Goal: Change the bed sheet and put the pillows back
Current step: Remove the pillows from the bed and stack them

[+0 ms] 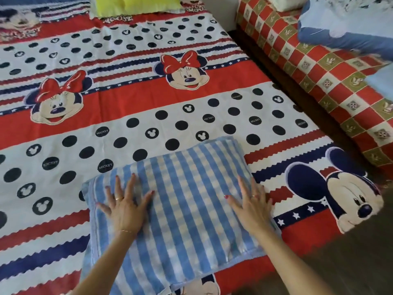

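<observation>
Both hands flat on the pillow (180,201) now, which lies at the near edge of the bed, on top of the sheet (127,99) with its cartoon mice and dots. The left hand (125,207) is spread wide, fingers straight, palm pressing the left half of the blue check cover; the right hand (251,207) lies the same way on the right half, fingers straight and fanned, nothing pinched in either. The sheet looks spread and fairly smooth across the bed, so the job seems to be at the pillow stage. That pillow reads as soft and light, a plump thing that gives under a palm, and the towelling-like cover looks grippy rather than slick. To shift it, I'd take it by the two short ends or opposite corners, fingers under the edge, because a push from the top only squashes it. A yellow pillow (136,5) sits far up at the head, and a checked red cover (319,67) lies on the next bed to the right
</observation>
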